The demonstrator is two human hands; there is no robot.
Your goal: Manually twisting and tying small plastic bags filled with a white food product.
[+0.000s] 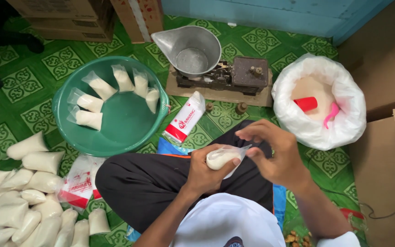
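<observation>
A small clear plastic bag (221, 157) part-filled with white powder sits over my lap, in front of my dark trousers. My left hand (206, 171) is wrapped around its filled lower part. My right hand (275, 153) pinches the empty top of the bag at the right. A green basin (124, 126) on the floor to the left holds several similar filled small bags leaning on its wall.
A metal scale (227, 75) with a grey scoop pan (190, 48) stands ahead. A white sack (318, 100) of powder with a red cup (306, 104) and a pink scoop (331, 113) is at right. Several filled bags (24, 196) lie at left. Cardboard boxes (69, 18) stand behind.
</observation>
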